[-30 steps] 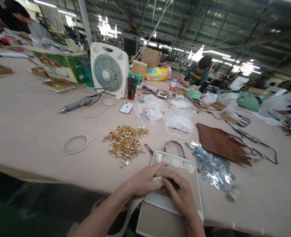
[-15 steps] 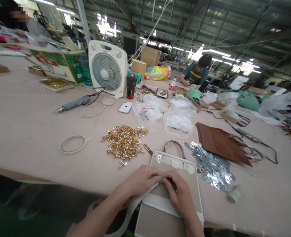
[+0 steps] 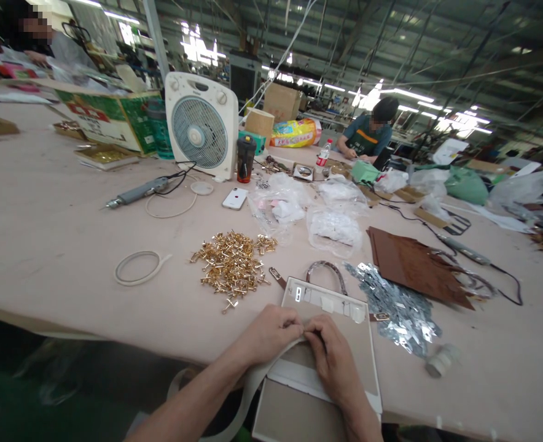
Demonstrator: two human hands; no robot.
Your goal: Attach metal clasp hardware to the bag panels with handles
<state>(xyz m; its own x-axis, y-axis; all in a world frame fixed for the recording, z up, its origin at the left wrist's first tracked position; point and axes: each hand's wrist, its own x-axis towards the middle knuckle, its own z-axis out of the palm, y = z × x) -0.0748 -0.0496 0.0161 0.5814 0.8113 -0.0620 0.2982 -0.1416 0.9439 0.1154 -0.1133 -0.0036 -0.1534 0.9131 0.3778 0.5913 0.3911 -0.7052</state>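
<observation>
A pale, flat strip of tape or webbing (image 3: 254, 382) rises from below the table edge to my fingertips. My left hand (image 3: 274, 331) pinches it near its end. My right hand (image 3: 332, 351) meets the left, thumb and forefinger pinched on the same end; the very tip is hidden between the fingers. Under both hands lies a beige handbag body (image 3: 352, 341) with white edges, its lower panel hanging over the table edge. At its far side are a dark curved handle (image 3: 325, 265) and brown straps with gold buckles (image 3: 277, 276).
Gold metal fittings (image 3: 231, 265) are heaped left of the bag, flat silver plates (image 3: 403, 316) right. Brown leather sheets (image 3: 410, 264), a tape roll (image 3: 137, 268), an electric screwdriver (image 3: 137, 191), a phone (image 3: 235, 198) and a fan (image 3: 201, 129) lie around. A co-worker (image 3: 368, 136) sits across.
Both hands stay pinched together over the bag with only a slight shift. The strip arches a little higher beside my left fingers. The whole view has moved marginally.
</observation>
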